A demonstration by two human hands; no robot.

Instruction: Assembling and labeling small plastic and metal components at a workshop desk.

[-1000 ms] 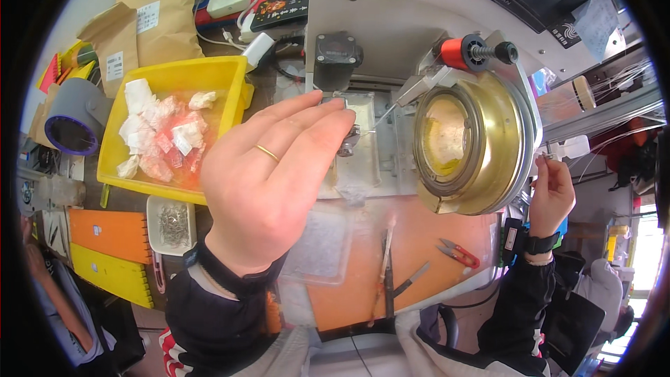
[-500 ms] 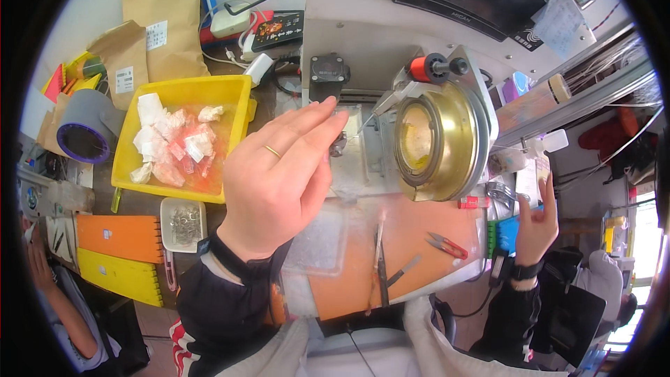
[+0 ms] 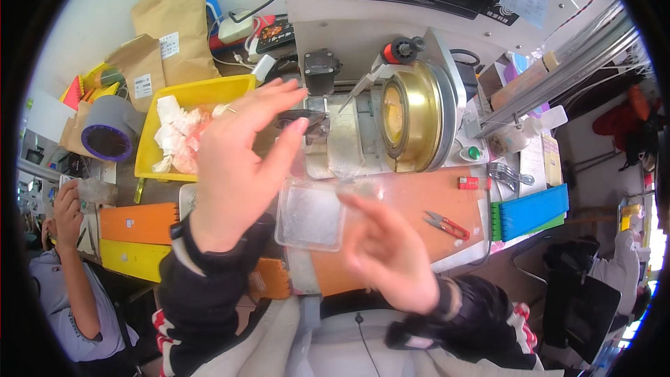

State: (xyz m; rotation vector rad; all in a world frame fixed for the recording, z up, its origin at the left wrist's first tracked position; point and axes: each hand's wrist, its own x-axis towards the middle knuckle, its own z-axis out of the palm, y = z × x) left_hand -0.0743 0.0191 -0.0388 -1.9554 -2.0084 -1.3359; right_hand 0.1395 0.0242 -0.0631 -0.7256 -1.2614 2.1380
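My left hand (image 3: 237, 160) is raised in front of the bench, fingers stretched out and apart, a ring on one finger. Its fingertips are close to a dark part (image 3: 301, 122) at the front of the machine and hold nothing. My right hand (image 3: 387, 255) is blurred and low in the middle, with its forefinger reaching to the corner of a clear plastic tray (image 3: 310, 215) on the bench edge. The hand holds nothing that I can see. Behind both stands a grey machine with a brass drum (image 3: 412, 115) and a red knob (image 3: 396, 51).
A yellow bin (image 3: 209, 91) of white and pink pieces sits at the left, with a grey tape roll (image 3: 110, 132) and brown paper bags beyond it. Red-handled snips (image 3: 447, 223) lie on the orange mat (image 3: 405, 195). A blue rack (image 3: 534, 209) is right; a seated person (image 3: 63, 293) lower left.
My right hand has come from the far right beside the machine to the front centre by the clear tray. My left hand stays raised, and the view has tilted upward.
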